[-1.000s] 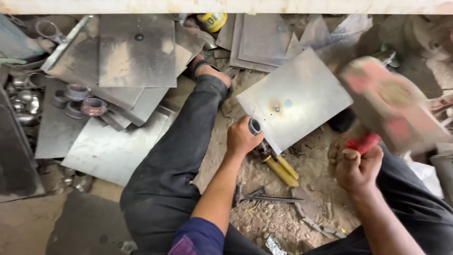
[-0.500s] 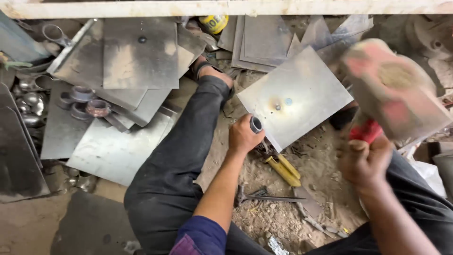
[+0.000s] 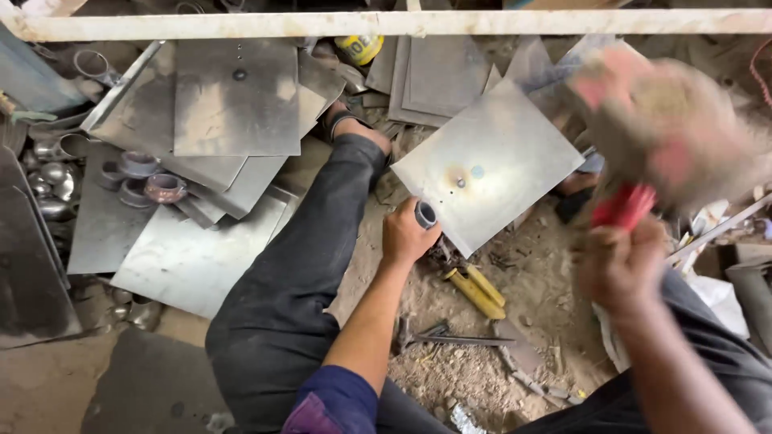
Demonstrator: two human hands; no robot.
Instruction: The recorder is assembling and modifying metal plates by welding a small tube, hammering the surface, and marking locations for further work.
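Left hand [image 3: 406, 235] steadies punch [image 3: 425, 214]; right hand [image 3: 619, 265] grips mallet [image 3: 663, 133].

Soft, even daylight fills the scene, with only faint shadows under the metal sheets [image 3: 233, 100]. The mallet [image 3: 667, 133] and right hand [image 3: 623, 265] are heavily motion-blurred, while the left hand [image 3: 406, 237] and the sandy ground [image 3: 482, 362] stay sharp.

Grey metal sheet [image 3: 490, 165] with brown-and-blue scorch spot; mallet [image 3: 667, 133] tan-and-pink head, red handle; yellow-handled tool [image 3: 476, 291] at its 7 o'clock; trousers [image 3: 297, 289] black, sleeve [image 3: 331, 402] purple-blue; ground [image 3: 450, 370] sandy brown.
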